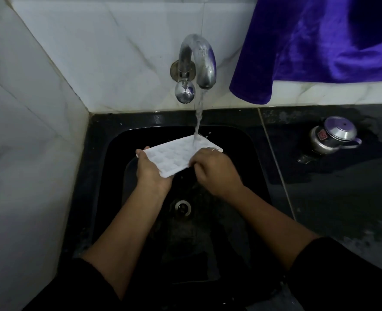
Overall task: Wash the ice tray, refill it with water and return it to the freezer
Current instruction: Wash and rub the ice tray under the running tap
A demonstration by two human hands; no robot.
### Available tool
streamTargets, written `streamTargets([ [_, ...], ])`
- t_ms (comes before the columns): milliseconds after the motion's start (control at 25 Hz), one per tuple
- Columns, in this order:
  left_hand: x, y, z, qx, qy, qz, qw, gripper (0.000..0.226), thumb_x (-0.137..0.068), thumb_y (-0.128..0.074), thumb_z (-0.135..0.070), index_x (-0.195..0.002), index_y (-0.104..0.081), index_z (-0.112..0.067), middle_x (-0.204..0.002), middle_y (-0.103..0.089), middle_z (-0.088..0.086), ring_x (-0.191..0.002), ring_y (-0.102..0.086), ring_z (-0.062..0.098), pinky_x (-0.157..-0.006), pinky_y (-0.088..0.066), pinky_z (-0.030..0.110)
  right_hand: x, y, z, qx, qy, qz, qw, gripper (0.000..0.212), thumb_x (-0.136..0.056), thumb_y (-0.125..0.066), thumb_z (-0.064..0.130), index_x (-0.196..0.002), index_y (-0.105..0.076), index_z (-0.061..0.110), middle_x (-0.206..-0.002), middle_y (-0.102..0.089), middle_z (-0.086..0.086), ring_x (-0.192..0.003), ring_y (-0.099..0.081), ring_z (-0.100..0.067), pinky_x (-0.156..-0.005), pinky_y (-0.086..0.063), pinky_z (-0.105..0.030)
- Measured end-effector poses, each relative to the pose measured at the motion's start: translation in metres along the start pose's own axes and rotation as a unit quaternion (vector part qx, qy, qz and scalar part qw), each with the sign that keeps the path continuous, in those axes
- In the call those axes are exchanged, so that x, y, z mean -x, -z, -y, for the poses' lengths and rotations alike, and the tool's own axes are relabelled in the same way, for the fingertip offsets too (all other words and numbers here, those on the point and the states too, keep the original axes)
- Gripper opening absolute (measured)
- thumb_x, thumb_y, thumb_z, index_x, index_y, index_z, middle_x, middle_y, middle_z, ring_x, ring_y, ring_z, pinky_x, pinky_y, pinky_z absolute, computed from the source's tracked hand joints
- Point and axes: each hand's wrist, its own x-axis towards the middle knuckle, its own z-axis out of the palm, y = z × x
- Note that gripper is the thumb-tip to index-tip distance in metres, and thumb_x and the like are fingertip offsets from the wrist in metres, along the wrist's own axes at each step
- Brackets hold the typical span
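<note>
A white ice tray (174, 154) with several small cells is held flat above the black sink (248, 140). My left hand (150, 170) grips its near left corner from below. My right hand (212, 170) lies on the tray's right edge, fingers curled over the rim. A stream of water (199, 113) runs from the metal tap (196, 63) onto the tray's far right corner. Part of the tray's right end is hidden under my right hand.
The sink's drain (182, 206) lies below my hands. A small metal pot with a lid (333, 136) stands on the dark counter at the right. A purple cloth (320, 41) hangs over the white tiled wall at the upper right. A tiled wall closes the left side.
</note>
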Motion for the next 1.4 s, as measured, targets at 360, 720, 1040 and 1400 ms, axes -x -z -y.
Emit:
streamTargets([
  [360, -0.007, -0.034, 0.024, -0.046, 0.049, -0.029, 0.997, 0.054, -0.105, -0.041, -0.061, -0.141, -0.054, -0.024, -0.146, -0.057, 0.004, -0.129, -0.060, 0.034, -0.096, -0.053, 0.049, -0.002, -0.008, -0.029, -0.041, -0.063, -0.029, 0.997, 0.040, -0.084, -0.038, 0.027, -0.086, -0.075, 0.012, -0.089, -0.073, -0.003, -0.086, -0.066, -0.024, -0.080, -0.055, -0.042],
  [720, -0.019, -0.007, 0.018, -0.055, 0.009, 0.021, 0.998, 0.053, -0.104, -0.041, -0.061, -0.123, -0.069, -0.019, -0.132, -0.071, 0.011, -0.120, -0.068, 0.035, -0.110, -0.047, 0.054, 0.002, -0.021, -0.060, -0.099, -0.098, -0.011, 0.990, 0.025, -0.084, -0.050, 0.021, -0.086, -0.074, 0.011, -0.089, -0.071, -0.002, -0.086, -0.066, -0.022, -0.083, -0.054, -0.041],
  [1040, -0.007, 0.026, -0.002, -0.056, -0.036, 0.053, 0.996, 0.058, -0.106, -0.036, -0.061, -0.146, -0.055, -0.025, -0.133, -0.071, 0.007, -0.120, -0.069, 0.032, -0.107, -0.051, 0.054, 0.008, -0.040, -0.041, -0.056, -0.122, 0.000, 0.991, 0.022, -0.093, -0.058, 0.031, -0.090, -0.064, 0.011, -0.092, -0.062, -0.006, -0.089, -0.059, -0.025, -0.078, -0.049, -0.040],
  [1400, 0.008, 0.027, 0.011, -0.049, -0.055, 0.075, 0.994, 0.045, -0.106, -0.040, -0.059, -0.121, -0.065, -0.025, -0.128, -0.073, 0.008, -0.116, -0.071, 0.031, -0.096, -0.057, 0.052, 0.034, -0.042, -0.025, -0.073, -0.093, 0.033, 0.992, 0.056, -0.107, -0.035, 0.048, -0.139, -0.062, 0.010, -0.149, -0.056, -0.012, -0.145, -0.043, -0.029, -0.123, -0.030, -0.043],
])
